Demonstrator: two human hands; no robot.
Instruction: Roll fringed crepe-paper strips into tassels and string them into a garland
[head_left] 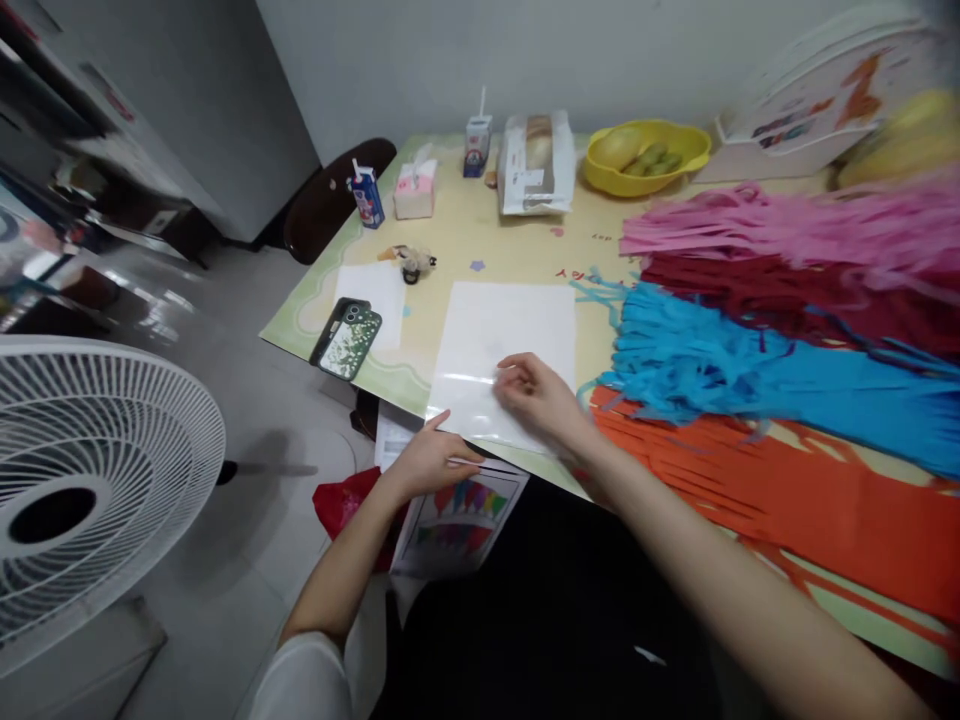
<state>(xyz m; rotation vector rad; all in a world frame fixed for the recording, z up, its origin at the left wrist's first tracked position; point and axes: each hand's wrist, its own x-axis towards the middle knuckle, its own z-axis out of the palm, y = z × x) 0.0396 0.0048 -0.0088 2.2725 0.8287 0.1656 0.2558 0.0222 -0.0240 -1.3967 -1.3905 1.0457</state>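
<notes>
A glossy white sheet [499, 325] lies at the table's front edge, its lower part shiny like clear film. My left hand [429, 462] is at the sheet's lower left corner, on the table edge, with index finger and thumb spread apart. Over the sheet's right half, my right hand [534, 398] has its fingers curled together and slightly blurred; whether anything is between the fingertips is hidden. Just below my left hand, a printed page with colourful pictures [461, 515] hangs under the table edge; I cannot tell whether the hand touches it.
Fringed strips in orange [795, 490], blue [750, 370], dark red [757, 290] and pink [750, 225] cover the right side. A phone [347, 338] lies left. Behind stand drink cartons [367, 197], tissues [415, 195], a bread bag [536, 165] and a yellow basket [637, 185]. A fan [150, 430] stands left.
</notes>
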